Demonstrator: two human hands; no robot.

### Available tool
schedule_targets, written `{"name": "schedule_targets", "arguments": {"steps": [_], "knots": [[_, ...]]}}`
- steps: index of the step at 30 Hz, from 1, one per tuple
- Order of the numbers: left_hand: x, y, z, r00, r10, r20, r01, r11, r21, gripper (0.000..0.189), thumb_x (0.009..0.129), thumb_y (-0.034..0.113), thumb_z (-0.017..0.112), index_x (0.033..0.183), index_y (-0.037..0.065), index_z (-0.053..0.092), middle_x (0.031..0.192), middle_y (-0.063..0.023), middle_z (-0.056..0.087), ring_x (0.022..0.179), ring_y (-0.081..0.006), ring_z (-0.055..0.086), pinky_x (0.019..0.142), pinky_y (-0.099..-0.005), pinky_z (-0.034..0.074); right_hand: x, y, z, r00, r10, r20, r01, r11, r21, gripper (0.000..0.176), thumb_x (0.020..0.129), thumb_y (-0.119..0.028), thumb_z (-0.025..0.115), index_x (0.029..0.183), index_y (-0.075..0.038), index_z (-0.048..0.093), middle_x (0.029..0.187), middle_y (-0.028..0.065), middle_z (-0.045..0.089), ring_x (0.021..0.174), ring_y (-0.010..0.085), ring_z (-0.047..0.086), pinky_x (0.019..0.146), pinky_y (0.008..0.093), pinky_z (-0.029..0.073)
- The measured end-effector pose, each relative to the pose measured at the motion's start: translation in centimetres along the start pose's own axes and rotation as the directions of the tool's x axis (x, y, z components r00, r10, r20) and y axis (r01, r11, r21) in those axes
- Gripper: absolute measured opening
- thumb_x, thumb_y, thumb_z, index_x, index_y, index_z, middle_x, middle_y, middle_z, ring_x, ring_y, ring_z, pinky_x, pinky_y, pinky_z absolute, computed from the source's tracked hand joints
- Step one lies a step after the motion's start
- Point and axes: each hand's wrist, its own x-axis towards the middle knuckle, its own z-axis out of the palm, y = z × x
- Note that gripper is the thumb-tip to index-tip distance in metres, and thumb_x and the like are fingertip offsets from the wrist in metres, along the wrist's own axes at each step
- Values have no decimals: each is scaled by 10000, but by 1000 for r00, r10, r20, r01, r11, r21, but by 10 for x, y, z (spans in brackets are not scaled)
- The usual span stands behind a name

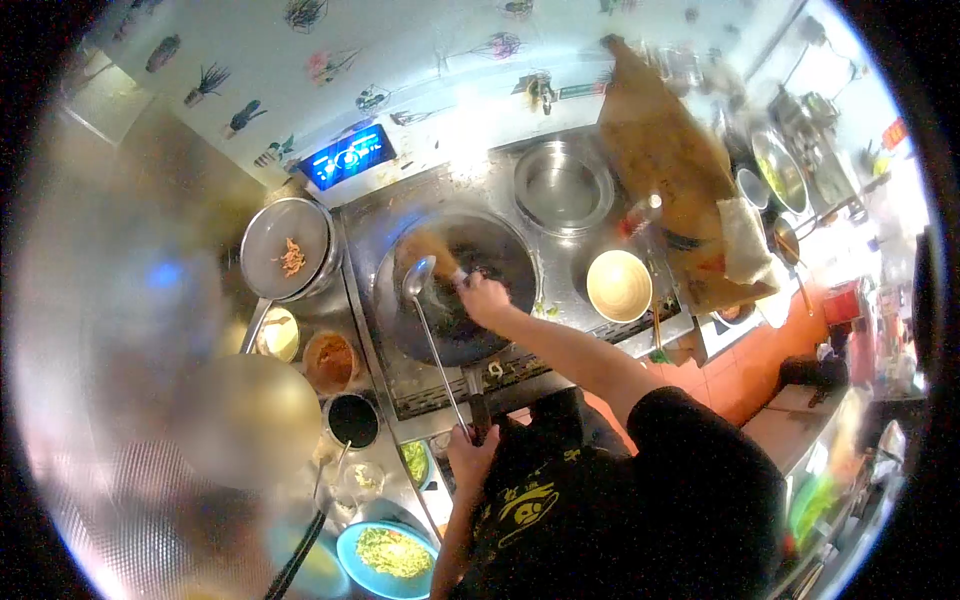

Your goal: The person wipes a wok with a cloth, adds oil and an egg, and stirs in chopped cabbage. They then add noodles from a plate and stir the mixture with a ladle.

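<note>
My left hand (470, 455) is closed at the near side of the stove, around the long handle of a steel ladle (420, 276) and against the dark handle of the wok (516, 240). The ladle's bowl hangs over the wok's left part. Over the middle of the wok, my right hand (484, 299) grips a brown wok brush (428, 247), smeared by motion, its bristle end toward the far left. Dark wet-looking metal shows inside the wok. Small green scraps lie on the stove at the wok's right edge.
A strainer (285, 225) with fried bits rests on a pot at left. Below it stand a sauce tub (330, 362), a dark-filled pot (352, 420) and a blue bowl (350, 555) of shredded greens. Right of the wok are a steel basin (563, 188) and a pale bowl (619, 286).
</note>
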Motion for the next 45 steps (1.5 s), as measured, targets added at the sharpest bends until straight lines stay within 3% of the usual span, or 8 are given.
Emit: {"name": "schedule_targets", "arguments": {"steps": [4, 11, 14, 19, 30, 35, 38, 45], "knots": [[0, -1, 2, 997, 67, -43, -69, 997, -46, 502, 708, 396, 790, 775, 14, 472, 654, -123, 512, 578, -264, 511, 542, -379, 430, -32, 12, -17, 973, 199, 117, -220, 955, 201, 296, 895, -200, 503, 1172, -112, 562, 927, 190, 599, 791, 346, 652, 649, 451, 546], [-2, -12, 5, 994, 95, -58, -101, 988, -119, 472, 713, 377, 790, 779, 14, 496, 652, -113, 536, 579, -254, 525, 539, -364, 437, -63, 34, -122, 922, -211, 324, 303, 915, -267, 471, 803, -131, 585, 1273, -133, 547, 933, 170, 632, 768, 320, 661, 626, 423, 546], [-2, 0, 1, 996, 64, -66, -72, 987, -141, 460, 713, 368, 788, 776, 11, 505, 646, -113, 544, 576, -255, 534, 539, -357, 443, -115, 56, -166, 719, -273, 639, 512, 830, -221, 466, 806, -116, 573, 1270, -156, 552, 859, 150, 641, 739, 320, 663, 609, 429, 541], [-6, -5, 2, 998, -53, 44, 57, 995, -83, 478, 712, 367, 774, 939, 8, 554, 773, -159, 627, 717, -347, 610, 652, -461, 472, -82, 115, -165, 883, -237, 406, 425, 771, -474, 552, 743, -107, 631, 1281, -193, 543, 841, 137, 645, 775, 322, 666, 633, 457, 533], [-6, -10, 8, 998, 6, -61, -14, 990, -141, 415, 738, 350, 775, 795, 42, 504, 724, -85, 514, 622, -233, 497, 584, -407, 434, -98, 34, -136, 798, -300, 522, 570, 656, -495, 80, 779, -118, 631, 791, -79, 700, 701, 66, 667, 712, 243, 674, 568, 409, 552], [-8, -29, 24, 998, -59, 6, 58, 955, -291, 381, 761, 319, 757, 819, 48, 495, 694, -83, 512, 601, -225, 493, 568, -384, 434, -6, 45, -73, 945, -261, 195, 326, 754, -570, 133, 789, -139, 626, 861, -61, 706, 855, 71, 664, 795, 247, 670, 605, 389, 560], [-8, -5, 5, 999, -2, -52, -11, 969, -248, 393, 766, 314, 753, 820, 48, 469, 680, -74, 487, 577, -222, 467, 556, -371, 424, -41, 44, -71, 819, -367, 441, 565, 646, -513, 140, 805, -140, 607, 884, -69, 698, 896, 87, 646, 853, 242, 659, 609, 366, 560], [-9, 3, -2, 999, -29, -42, 20, 977, -214, 452, 748, 346, 765, 796, 28, 449, 663, -76, 460, 567, -230, 441, 544, -365, 416, 39, 68, -29, 893, -374, 251, 449, 712, -540, 166, 828, -147, 590, 902, -49, 702, 955, 83, 650, 904, 250, 647, 680, 400, 564]]}}
